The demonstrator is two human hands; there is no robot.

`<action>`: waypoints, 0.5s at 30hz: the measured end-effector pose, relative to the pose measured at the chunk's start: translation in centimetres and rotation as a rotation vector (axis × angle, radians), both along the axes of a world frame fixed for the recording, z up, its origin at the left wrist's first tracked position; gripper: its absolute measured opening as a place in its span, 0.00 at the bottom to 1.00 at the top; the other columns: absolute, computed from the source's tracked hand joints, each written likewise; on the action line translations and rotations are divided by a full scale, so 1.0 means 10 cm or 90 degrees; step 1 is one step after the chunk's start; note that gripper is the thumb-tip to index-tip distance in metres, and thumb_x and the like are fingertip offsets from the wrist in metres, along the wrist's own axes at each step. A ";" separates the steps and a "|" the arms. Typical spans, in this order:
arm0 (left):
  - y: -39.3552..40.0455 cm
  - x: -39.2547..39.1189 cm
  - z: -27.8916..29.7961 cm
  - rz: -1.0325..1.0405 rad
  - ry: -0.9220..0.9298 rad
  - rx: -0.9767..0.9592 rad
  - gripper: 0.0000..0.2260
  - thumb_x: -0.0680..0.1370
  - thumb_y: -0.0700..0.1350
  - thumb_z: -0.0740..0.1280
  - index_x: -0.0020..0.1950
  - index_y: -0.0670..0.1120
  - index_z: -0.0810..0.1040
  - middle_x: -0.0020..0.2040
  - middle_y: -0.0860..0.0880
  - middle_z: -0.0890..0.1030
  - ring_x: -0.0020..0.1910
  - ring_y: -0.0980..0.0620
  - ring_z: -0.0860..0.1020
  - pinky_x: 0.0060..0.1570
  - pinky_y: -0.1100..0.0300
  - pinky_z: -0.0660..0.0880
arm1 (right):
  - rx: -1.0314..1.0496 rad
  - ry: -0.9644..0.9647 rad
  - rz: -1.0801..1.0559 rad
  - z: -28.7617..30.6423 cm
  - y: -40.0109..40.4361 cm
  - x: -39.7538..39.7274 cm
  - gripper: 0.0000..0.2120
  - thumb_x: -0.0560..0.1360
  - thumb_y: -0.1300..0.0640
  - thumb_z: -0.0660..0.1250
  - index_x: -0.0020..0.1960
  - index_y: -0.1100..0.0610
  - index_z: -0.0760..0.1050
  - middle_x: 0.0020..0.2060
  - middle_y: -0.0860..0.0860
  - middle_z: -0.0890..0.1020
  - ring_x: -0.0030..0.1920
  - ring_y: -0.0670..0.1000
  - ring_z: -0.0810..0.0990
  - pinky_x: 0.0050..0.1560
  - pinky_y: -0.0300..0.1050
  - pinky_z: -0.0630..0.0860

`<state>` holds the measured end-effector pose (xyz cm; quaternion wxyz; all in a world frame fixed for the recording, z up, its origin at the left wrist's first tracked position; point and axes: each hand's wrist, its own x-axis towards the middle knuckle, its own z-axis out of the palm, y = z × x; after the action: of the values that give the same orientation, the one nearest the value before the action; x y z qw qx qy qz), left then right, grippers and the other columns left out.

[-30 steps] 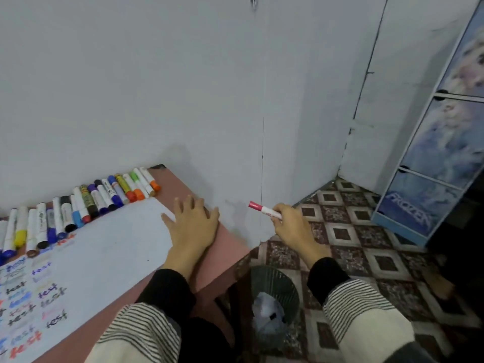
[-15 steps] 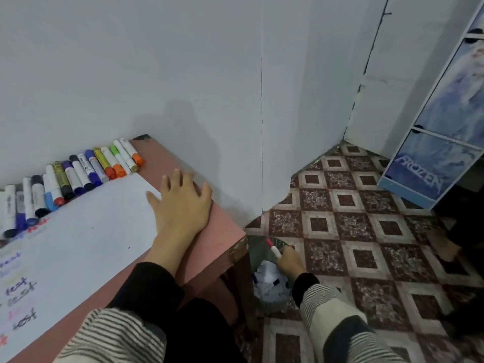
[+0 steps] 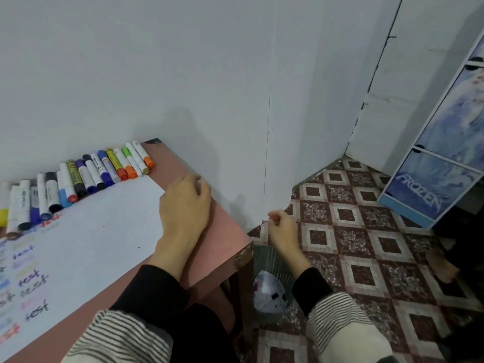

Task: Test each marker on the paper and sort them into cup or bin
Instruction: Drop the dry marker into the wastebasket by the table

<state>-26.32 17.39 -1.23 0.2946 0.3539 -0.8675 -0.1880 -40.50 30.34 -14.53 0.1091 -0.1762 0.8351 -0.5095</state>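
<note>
My left hand (image 3: 186, 205) lies palm down on the right corner of the white paper (image 3: 99, 231), holding nothing. The paper carries several "test" scribbles at its left end. A row of several capped markers (image 3: 104, 169) lies along the wall behind the paper. My right hand (image 3: 281, 229) hovers off the table's right end, above the grey mesh bin (image 3: 275, 260) on the floor. Its fingers are loosely curled and blurred, and I see no marker in them. Crumpled white paper (image 3: 267, 292) fills the bin. No cup is in view.
The pink table (image 3: 227, 231) ends just right of my left hand, with a worn corner beside the bin. A patterned tile floor (image 3: 366, 258) stretches to the right. A blue printed cabinet (image 3: 432, 184) stands at the far right, and a foot (image 3: 442, 268) rests near it.
My right hand carried a red-capped marker from table height down into the bin, then rose back up without it. My left hand stayed on the paper.
</note>
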 end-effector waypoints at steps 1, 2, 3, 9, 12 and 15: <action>-0.01 0.04 0.04 0.002 0.030 0.009 0.16 0.81 0.48 0.57 0.61 0.43 0.79 0.55 0.44 0.81 0.53 0.44 0.78 0.55 0.49 0.74 | -0.034 0.028 0.010 0.20 -0.06 0.03 0.11 0.79 0.65 0.60 0.60 0.61 0.76 0.53 0.52 0.79 0.52 0.47 0.75 0.47 0.30 0.70; -0.02 0.08 0.08 0.006 0.047 0.012 0.15 0.81 0.47 0.58 0.59 0.42 0.80 0.53 0.44 0.81 0.51 0.44 0.78 0.51 0.51 0.74 | -0.067 0.062 0.019 0.40 -0.12 0.06 0.10 0.80 0.64 0.61 0.59 0.60 0.76 0.53 0.52 0.79 0.51 0.46 0.75 0.45 0.27 0.69; -0.05 0.13 0.12 0.014 0.058 0.017 0.14 0.81 0.46 0.58 0.56 0.41 0.80 0.51 0.43 0.81 0.48 0.44 0.78 0.47 0.53 0.72 | -0.098 0.096 0.030 0.61 -0.18 0.10 0.09 0.80 0.64 0.61 0.58 0.60 0.76 0.52 0.52 0.79 0.51 0.46 0.76 0.45 0.26 0.69; -0.48 0.73 0.29 0.100 0.047 -0.006 0.14 0.82 0.44 0.59 0.66 0.44 0.76 0.63 0.45 0.78 0.59 0.45 0.75 0.55 0.52 0.71 | -0.169 0.175 0.172 1.56 -0.73 0.60 0.09 0.80 0.61 0.61 0.58 0.56 0.77 0.51 0.47 0.79 0.49 0.41 0.76 0.45 0.21 0.68; -0.79 1.14 0.27 0.146 0.015 -0.040 0.14 0.81 0.42 0.60 0.64 0.43 0.76 0.61 0.44 0.79 0.58 0.44 0.76 0.53 0.50 0.73 | -0.137 0.189 0.234 1.68 -1.07 0.89 0.10 0.80 0.61 0.60 0.58 0.57 0.76 0.51 0.46 0.78 0.50 0.43 0.76 0.44 0.24 0.68; -1.08 1.60 0.22 0.190 -0.021 -0.056 0.12 0.80 0.41 0.61 0.60 0.42 0.78 0.57 0.43 0.80 0.55 0.43 0.76 0.47 0.52 0.73 | -0.076 0.191 0.280 1.65 -1.41 1.12 0.07 0.80 0.59 0.61 0.56 0.54 0.76 0.49 0.46 0.77 0.50 0.46 0.77 0.45 0.34 0.70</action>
<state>-10.30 6.58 1.01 0.3204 0.4685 -0.8175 -0.0980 -29.26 16.27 1.99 0.0819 -0.4331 0.7519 -0.4903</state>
